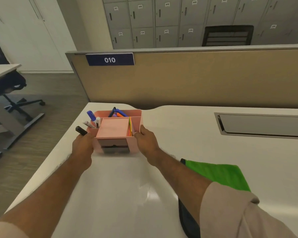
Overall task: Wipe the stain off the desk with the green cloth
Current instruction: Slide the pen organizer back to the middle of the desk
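A green cloth lies flat on the white desk, to the right of my right forearm, partly over a dark pad. Both my hands grip a pink desk organizer at the desk's far left. My left hand holds its left side and also has a black marker sticking up from the fingers. My right hand holds its right side. I see no stain on the desk surface.
The organizer holds pens, markers and coloured paper strips. A grey cable hatch is set into the desk at the right. A tan partition labelled 010 stands behind. An office chair and another table are on the left.
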`<state>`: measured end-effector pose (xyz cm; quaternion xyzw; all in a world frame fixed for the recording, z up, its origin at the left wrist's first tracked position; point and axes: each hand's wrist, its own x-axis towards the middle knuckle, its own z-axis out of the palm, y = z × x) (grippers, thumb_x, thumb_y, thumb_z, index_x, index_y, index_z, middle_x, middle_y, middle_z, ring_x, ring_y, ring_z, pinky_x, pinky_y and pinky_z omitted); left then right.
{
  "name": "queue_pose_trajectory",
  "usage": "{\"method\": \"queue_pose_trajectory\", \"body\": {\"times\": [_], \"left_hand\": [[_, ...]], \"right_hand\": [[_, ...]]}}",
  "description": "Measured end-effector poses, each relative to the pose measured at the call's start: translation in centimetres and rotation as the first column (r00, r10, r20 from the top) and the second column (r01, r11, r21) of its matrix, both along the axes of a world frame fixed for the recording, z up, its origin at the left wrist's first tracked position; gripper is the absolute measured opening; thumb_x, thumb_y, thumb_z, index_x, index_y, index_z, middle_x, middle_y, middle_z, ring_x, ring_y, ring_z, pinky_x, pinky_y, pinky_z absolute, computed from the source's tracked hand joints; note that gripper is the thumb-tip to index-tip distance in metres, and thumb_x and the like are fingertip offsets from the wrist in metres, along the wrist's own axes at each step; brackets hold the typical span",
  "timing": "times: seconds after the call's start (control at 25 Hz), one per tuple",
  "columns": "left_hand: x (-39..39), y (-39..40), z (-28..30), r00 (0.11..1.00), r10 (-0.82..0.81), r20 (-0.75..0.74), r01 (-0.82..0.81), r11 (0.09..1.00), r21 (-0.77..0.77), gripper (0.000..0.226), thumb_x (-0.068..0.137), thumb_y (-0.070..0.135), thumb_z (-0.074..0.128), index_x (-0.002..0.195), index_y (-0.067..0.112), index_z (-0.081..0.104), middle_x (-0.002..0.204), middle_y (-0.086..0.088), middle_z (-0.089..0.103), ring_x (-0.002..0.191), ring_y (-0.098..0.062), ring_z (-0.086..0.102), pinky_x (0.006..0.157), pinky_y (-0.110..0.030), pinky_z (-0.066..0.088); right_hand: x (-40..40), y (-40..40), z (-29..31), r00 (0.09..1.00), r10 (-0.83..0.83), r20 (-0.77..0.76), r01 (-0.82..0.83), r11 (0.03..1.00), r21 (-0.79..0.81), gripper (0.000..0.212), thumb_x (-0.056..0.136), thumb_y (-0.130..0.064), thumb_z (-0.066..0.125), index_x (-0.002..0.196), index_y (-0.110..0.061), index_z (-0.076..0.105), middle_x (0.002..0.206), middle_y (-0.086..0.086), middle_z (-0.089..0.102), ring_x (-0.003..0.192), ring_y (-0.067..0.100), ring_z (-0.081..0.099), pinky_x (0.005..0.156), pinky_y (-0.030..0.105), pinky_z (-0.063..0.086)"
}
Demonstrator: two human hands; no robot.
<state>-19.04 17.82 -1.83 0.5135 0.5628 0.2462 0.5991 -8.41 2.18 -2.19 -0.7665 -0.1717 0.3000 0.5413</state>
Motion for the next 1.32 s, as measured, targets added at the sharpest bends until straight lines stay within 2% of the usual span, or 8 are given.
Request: {"method": "queue_pose_trajectory", "body": {"times": [0.12,0.24,0.44,0.64,0.76,0.92,1.08,1.32], "left_hand": [[1.0,-1.3,0.1,0.999,0.004,0.04,-0.003,1.0,-0.006,0.048,0.087,0.022,0.058,0.134,0.014,0.051,0.119,-0.005,0.059,0.113,-0.024,0.054,0.104,-0.039,0.045],[3.6,-3.4,0.5,0.997,-0.002,0.073,0.004,1.0,-0.022,0.052,0.088,0.025,0.06,0.138,0.016,0.048,0.115,-0.002,0.056,0.11,-0.022,0.051,0.104,-0.04,0.045],[10.0,-8.9,1.7,0.987,-0.123,0.102,0.123,0.992,0.001,0.041,0.089,0.028,0.058,0.129,0.02,0.053,0.108,-0.001,0.058,0.103,-0.023,0.054,0.092,-0.038,0.047],[15.8,-14.8,1.9,0.948,-0.264,0.18,0.262,0.964,0.031,0.017,0.089,0.035,0.058,0.105,0.029,0.053,0.092,0.006,0.063,0.087,-0.014,0.058,0.063,-0.027,0.043],[18.2,-17.6,1.3,0.935,-0.31,0.17,0.308,0.951,0.041,0.009,0.092,0.032,0.053,0.101,0.031,0.053,0.088,0.008,0.062,0.08,-0.011,0.055,0.058,-0.026,0.041],[20.5,-19.5,0.6,0.934,-0.346,0.093,0.346,0.938,0.023,0.015,0.096,0.033,0.048,0.11,0.028,0.053,0.092,0.006,0.061,0.084,-0.014,0.054,0.063,-0.027,0.043],[21.8,-19.8,-0.4,0.925,-0.379,0.027,0.378,0.924,0.057,0.032,0.098,0.034,0.046,0.128,0.023,0.051,0.113,0.0,0.059,0.107,-0.021,0.053,0.086,-0.035,0.046],[22.0,-20.1,-1.2,0.904,-0.427,0.033,0.42,0.899,0.121,0.039,0.099,0.034,0.044,0.137,0.021,0.046,0.12,0.001,0.058,0.108,-0.02,0.051,0.086,-0.035,0.041]], "right_hand": [[1.2,-1.9,0.8,1.0,0.003,0.004,-0.003,0.999,0.042,0.045,0.104,-0.031,0.038,0.148,-0.022,0.034,0.137,0.004,0.053,0.124,0.023,0.049,0.1,0.038,0.047],[3.6,-5.0,1.8,1.0,-0.016,0.021,0.014,0.994,0.109,0.043,0.103,-0.027,0.04,0.145,-0.023,0.041,0.133,0.003,0.057,0.119,0.022,0.053,0.089,0.03,0.046],[9.8,-11.1,3.3,0.993,-0.115,0.01,0.113,0.987,0.114,0.034,0.097,-0.022,0.043,0.125,-0.028,0.061,0.11,0.003,0.068,0.089,0.012,0.06,0.068,0.025,0.047],[15.6,-16.7,3.2,0.976,-0.216,-0.008,0.216,0.969,0.118,0.031,0.092,-0.022,0.048,0.08,-0.04,0.071,0.099,-0.006,0.071,0.094,0.017,0.064,0.09,0.037,0.052],[17.9,-19.6,2.4,0.964,-0.265,-0.013,0.265,0.962,0.067,0.035,0.093,-0.023,0.047,0.071,-0.039,0.069,0.097,-0.006,0.07,0.096,0.017,0.063,0.095,0.043,0.049],[19.8,-21.9,1.2,0.961,-0.27,-0.066,0.272,0.962,0.021,0.032,0.095,-0.026,0.045,0.076,-0.04,0.067,0.109,0.004,0.07,0.11,0.024,0.062,0.105,0.053,0.044],[20.8,-22.3,0.0,0.966,-0.244,-0.088,0.248,0.968,0.037,0.028,0.1,-0.026,0.042,0.085,-0.038,0.062,0.113,0.004,0.068,0.112,0.025,0.061,0.103,0.052,0.047],[21.7,-22.6,-0.4,0.973,-0.221,-0.067,0.224,0.974,0.044,0.027,0.102,-0.03,0.041,0.087,-0.043,0.059,0.102,-0.006,0.068,0.096,0.014,0.062,0.099,0.048,0.051]]}}
